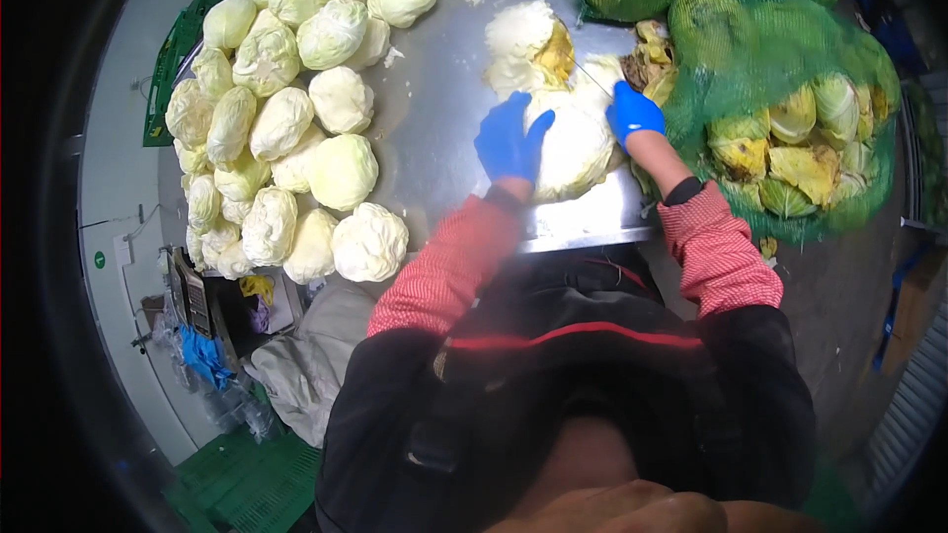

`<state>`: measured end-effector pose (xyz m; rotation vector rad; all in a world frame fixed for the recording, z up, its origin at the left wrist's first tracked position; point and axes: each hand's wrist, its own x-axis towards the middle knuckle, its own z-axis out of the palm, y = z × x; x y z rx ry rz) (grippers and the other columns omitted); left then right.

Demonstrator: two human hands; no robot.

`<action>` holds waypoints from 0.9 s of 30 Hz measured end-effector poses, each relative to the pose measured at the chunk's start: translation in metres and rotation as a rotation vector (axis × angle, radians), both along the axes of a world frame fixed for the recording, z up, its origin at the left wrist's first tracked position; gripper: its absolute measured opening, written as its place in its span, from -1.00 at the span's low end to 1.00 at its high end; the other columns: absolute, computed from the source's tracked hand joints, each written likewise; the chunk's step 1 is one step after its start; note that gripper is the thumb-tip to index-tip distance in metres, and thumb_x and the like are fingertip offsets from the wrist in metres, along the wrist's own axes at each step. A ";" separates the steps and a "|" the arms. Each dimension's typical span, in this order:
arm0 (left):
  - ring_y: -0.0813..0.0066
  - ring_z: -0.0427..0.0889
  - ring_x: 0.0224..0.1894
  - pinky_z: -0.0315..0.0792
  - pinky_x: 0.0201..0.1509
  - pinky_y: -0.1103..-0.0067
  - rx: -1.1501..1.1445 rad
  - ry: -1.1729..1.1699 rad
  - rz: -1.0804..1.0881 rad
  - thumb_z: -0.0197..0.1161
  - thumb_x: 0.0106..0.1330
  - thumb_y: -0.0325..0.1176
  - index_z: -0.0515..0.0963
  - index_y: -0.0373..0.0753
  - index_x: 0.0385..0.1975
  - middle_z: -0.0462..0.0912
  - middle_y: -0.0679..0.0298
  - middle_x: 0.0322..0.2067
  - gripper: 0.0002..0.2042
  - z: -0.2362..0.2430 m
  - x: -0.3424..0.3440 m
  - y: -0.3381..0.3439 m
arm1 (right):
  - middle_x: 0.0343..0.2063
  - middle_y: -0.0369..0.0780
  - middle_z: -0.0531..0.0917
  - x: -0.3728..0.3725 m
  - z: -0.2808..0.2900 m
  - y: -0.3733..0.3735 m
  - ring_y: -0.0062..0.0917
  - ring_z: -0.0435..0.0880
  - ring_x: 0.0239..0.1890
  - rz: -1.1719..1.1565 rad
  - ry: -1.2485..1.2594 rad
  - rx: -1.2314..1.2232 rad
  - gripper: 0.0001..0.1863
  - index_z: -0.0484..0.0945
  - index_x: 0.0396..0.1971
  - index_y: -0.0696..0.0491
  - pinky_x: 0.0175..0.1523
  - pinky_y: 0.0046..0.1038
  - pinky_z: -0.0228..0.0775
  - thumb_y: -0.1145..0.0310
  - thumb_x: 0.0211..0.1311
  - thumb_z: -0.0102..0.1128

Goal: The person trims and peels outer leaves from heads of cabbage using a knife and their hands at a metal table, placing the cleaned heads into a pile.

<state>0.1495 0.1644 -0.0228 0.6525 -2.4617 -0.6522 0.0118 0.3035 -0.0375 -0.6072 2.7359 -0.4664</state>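
Note:
A pale, peeled cabbage (573, 153) lies on the metal table at its near edge. My left hand (513, 141), in a blue glove, rests along the cabbage's left side, fingers stretched and thumb apart. On the cabbage's right, my gloved right hand (634, 115) is closed round a knife, whose handle is hidden in the fist. The thin knife blade (594, 79) points up and left over the cabbage's far side. Just beyond lies a pale outer leaf (523, 39) with a yellowed patch. Brown, withered leaves (650, 64) sit beside the right hand.
Many peeled cabbages (286, 123) are heaped on the left of the metal table (425, 118). Green net sacks of cabbages (780, 109) stand at the right, one showing yellowed heads through its opening. Green crates (247, 479) and a grey sack (316, 365) lie at lower left.

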 end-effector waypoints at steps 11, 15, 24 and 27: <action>0.23 0.51 -0.19 0.37 -0.05 0.41 0.232 0.115 0.110 0.40 -0.04 -0.18 0.54 -0.32 -0.23 0.55 0.10 -0.28 -0.58 -0.029 0.021 -0.030 | -0.17 0.03 0.55 -0.023 0.042 0.021 -0.06 0.55 -0.17 -0.250 -0.392 -0.527 -0.25 0.15 0.16 0.05 -0.06 -0.16 0.37 -0.13 0.08 0.03; 0.20 0.52 -0.23 0.38 -0.09 0.42 0.222 -0.016 -0.157 0.40 -0.04 -0.20 0.55 -0.32 -0.27 0.56 0.09 -0.29 -0.61 -0.004 -0.018 -0.042 | -0.01 0.13 0.42 0.038 0.035 0.019 -0.03 0.51 -0.08 -0.078 -0.161 -0.301 0.15 -0.28 0.31 0.02 0.00 -0.18 0.35 -0.31 -0.12 0.12; 0.22 0.46 0.02 0.30 0.08 0.45 0.267 -0.420 -0.319 0.13 0.14 0.05 0.48 -0.12 -0.04 0.50 0.10 -0.04 -0.52 -0.001 -0.048 -0.040 | 0.06 0.08 0.36 0.068 0.053 0.021 -0.15 0.43 0.04 -0.089 -0.338 -0.244 -0.10 -0.10 0.29 -0.06 0.12 -0.26 0.25 -0.01 -0.04 0.08; 0.24 0.47 -0.01 0.31 0.06 0.46 0.253 -0.432 -0.319 0.12 0.17 0.01 0.49 -0.12 -0.05 0.51 0.11 -0.07 -0.57 -0.001 -0.050 -0.025 | 0.04 -0.03 0.41 0.057 -0.021 0.033 -0.20 0.46 0.02 -0.189 -0.316 -0.330 -0.25 0.04 0.26 -0.07 0.10 -0.33 0.29 0.08 0.04 0.03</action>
